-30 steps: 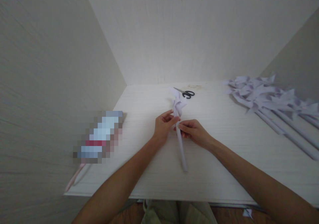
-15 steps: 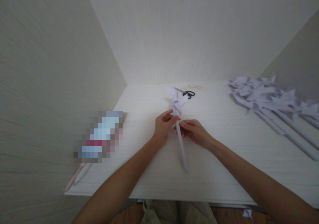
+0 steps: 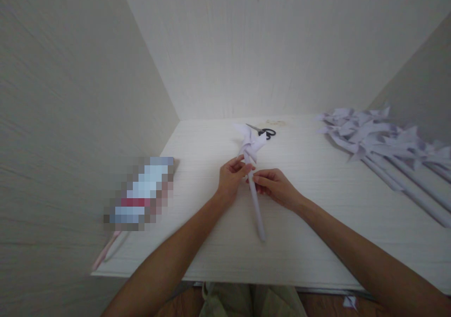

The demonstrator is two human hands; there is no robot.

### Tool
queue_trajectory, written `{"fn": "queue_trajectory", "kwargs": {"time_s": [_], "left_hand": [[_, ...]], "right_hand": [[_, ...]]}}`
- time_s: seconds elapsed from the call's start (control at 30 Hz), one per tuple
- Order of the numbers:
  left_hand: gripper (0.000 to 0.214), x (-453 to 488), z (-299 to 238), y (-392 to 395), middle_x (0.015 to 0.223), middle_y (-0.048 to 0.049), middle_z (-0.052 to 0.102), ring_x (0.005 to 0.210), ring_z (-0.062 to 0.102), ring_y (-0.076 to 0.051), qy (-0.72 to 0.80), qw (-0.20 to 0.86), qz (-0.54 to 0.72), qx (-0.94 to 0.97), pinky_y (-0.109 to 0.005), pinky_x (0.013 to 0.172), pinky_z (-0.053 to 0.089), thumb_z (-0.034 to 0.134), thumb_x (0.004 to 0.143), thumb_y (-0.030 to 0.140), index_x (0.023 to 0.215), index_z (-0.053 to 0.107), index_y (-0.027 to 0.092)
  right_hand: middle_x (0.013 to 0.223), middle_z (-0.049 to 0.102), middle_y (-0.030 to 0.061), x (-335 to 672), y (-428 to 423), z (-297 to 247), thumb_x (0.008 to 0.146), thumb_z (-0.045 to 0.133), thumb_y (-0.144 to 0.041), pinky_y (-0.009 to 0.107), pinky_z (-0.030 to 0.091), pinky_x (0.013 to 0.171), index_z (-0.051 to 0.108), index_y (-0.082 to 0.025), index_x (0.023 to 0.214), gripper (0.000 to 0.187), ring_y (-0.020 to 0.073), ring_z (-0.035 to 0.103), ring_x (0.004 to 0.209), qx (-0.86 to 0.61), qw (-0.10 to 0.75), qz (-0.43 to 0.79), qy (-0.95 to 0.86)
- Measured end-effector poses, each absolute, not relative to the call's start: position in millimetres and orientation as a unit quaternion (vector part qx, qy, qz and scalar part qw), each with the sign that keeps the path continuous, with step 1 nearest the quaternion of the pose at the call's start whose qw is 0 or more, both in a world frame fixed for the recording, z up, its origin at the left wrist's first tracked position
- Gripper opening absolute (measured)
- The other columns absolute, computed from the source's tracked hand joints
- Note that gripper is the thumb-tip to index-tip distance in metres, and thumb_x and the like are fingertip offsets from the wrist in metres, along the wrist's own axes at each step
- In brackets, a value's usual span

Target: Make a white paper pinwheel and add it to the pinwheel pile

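Pale walls close in a corner around a white wood-grain counter (image 3: 317, 223). Near its middle lies a pale lilac paper pinwheel on a rolled paper stick (image 3: 254, 185). Its long axis runs from the near edge toward the back wall, leaning slightly left, with the folded vanes at the far end and the bare stick end pointing back at the person. Both hands meet just below the vanes. The left hand (image 3: 230, 178) pinches the stick from the left, thumb and fingertips closed on it. The right hand (image 3: 275, 185) closes on it from the right, just nearer the person, so each grip is equally close. Black-handled scissors (image 3: 262, 130) lie beyond the vanes near the back edge. A heap of finished lilac pinwheels (image 3: 380, 138) spreads along the right edge. A blurred-out packet (image 3: 141, 192) sits at the left edge.
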State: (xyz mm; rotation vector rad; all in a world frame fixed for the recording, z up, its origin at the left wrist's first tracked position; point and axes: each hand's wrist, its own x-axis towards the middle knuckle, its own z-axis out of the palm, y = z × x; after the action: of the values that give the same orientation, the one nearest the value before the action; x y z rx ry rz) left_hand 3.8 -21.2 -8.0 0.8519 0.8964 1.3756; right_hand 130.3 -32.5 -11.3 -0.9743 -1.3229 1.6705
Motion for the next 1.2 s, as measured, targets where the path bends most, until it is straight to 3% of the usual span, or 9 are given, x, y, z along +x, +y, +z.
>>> {"fn": "queue_trajectory", "kwargs": {"time_s": [0.7, 1.03, 1.2], "left_hand": [[0.038, 3.8, -9.0, -21.6, 0.058, 0.0017, 0.059, 0.054, 0.053, -0.008, 0.380, 0.599, 0.594, 0.379, -0.020, 0.048, 0.039, 0.071, 0.053, 0.024, 0.089, 0.061, 0.014], [0.040, 3.0, -9.3, -20.8, 0.056, 0.0026, 0.059, 0.051, 0.052, -0.007, 0.375, 0.602, 0.597, 0.376, -0.019, 0.047, 0.038, 0.071, 0.052, 0.023, 0.089, 0.060, 0.013], [0.043, 3.9, -10.0, -20.2, 0.057, 0.0021, 0.059, 0.050, 0.052, -0.008, 0.376, 0.604, 0.598, 0.369, -0.021, 0.046, 0.037, 0.071, 0.050, 0.023, 0.090, 0.059, 0.012]], "right_hand": [[0.052, 0.052, -0.0014, 130.0, -31.8, -15.4, 0.067, 0.061, -0.028, 0.022, 0.028, 0.047, 0.066, -0.014, 0.068, 0.016, 0.0058, 0.042, 0.047, -0.371, 0.407, 0.658, -0.514], [0.055, 0.055, -0.0012, 129.5, -33.1, -11.7, 0.060, 0.062, -0.021, 0.022, 0.030, 0.048, 0.065, -0.013, 0.065, 0.009, 0.0060, 0.044, 0.048, -0.362, 0.412, 0.684, -0.481], [0.051, 0.054, -0.0006, 128.0, -33.7, -9.8, 0.065, 0.060, -0.027, 0.022, 0.029, 0.046, 0.065, -0.012, 0.062, 0.015, 0.0056, 0.043, 0.046, -0.367, 0.416, 0.677, -0.483]]}}
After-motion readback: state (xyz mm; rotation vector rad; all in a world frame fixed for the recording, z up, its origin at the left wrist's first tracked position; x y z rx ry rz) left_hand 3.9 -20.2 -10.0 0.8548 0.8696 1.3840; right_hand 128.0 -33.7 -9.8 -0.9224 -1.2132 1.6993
